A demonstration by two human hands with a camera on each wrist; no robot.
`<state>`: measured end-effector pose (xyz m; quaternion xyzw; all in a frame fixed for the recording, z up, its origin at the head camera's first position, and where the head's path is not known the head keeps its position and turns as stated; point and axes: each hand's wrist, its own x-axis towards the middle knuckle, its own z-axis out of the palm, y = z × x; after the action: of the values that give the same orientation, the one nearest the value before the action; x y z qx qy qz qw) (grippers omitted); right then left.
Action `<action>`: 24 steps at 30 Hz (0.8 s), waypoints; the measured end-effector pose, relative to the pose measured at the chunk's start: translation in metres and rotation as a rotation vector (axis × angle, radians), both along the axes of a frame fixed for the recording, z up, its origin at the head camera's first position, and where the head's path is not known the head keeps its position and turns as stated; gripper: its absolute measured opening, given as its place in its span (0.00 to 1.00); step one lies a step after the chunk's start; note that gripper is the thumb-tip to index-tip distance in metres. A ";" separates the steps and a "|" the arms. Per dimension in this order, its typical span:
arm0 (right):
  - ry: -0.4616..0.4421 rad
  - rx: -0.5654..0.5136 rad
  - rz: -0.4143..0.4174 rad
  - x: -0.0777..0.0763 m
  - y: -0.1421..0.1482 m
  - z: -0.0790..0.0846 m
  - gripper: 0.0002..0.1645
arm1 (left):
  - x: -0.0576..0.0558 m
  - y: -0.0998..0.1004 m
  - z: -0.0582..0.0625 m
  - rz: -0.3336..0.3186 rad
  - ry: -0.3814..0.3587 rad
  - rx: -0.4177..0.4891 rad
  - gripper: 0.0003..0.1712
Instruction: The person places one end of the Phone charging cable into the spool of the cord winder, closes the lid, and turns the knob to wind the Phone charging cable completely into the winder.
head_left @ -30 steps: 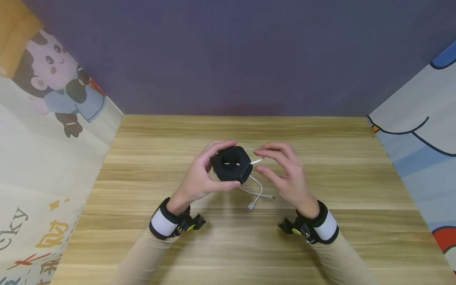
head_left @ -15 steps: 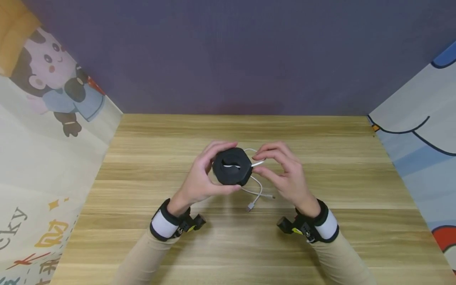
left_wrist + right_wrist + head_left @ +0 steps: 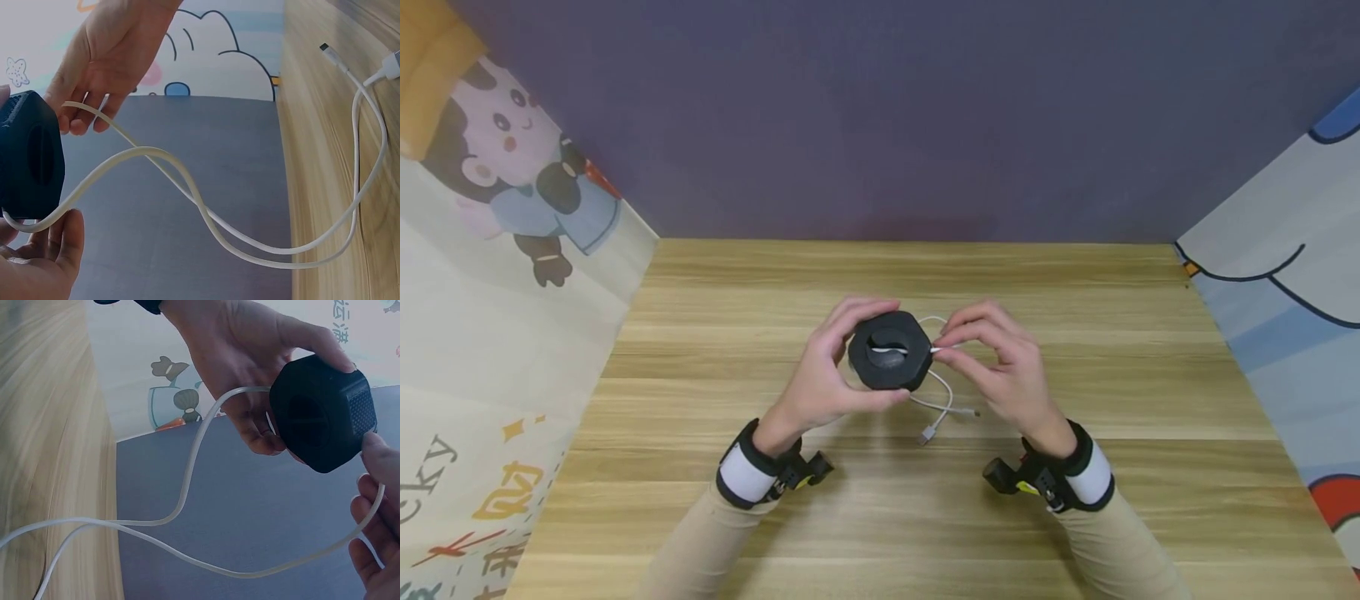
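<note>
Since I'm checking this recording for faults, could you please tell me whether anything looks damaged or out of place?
Nothing stands out: the black hexagonal holder shows no visible damage, the white cable has no visible break, and its connectors lie on the wooden table.

At upper centre, the left hand (image 3: 232, 359) gripped a black block (image 3: 336, 422). At the right edge, the right hand (image 3: 382, 540) pinched a white cable (image 3: 194, 450) just beside it. Two lengths of cable crossed at lower left, in front of the table (image 3: 50, 425).

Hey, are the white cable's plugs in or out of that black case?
Out: the larger plug and smaller plug both show clear of the black case, on white cable.
</note>
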<state>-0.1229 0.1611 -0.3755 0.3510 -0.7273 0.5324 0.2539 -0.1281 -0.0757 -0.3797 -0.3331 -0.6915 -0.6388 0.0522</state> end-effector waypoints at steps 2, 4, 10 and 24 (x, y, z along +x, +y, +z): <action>0.005 -0.004 0.001 0.000 0.000 -0.001 0.19 | 0.000 0.000 0.000 0.000 0.005 0.002 0.50; 0.010 -0.005 -0.001 0.000 0.001 -0.002 0.19 | 0.000 0.001 0.000 0.001 0.009 0.003 0.50; 0.014 -0.012 -0.003 0.000 0.001 -0.002 0.20 | -0.001 0.000 -0.001 0.019 -0.002 -0.005 0.50; -0.013 -0.036 -0.027 0.000 0.006 -0.003 0.21 | -0.001 -0.001 0.000 0.027 -0.015 -0.006 0.49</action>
<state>-0.1226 0.1672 -0.3790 0.3332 -0.7236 0.5443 0.2626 -0.1295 -0.0771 -0.3797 -0.3191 -0.6983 -0.6384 0.0544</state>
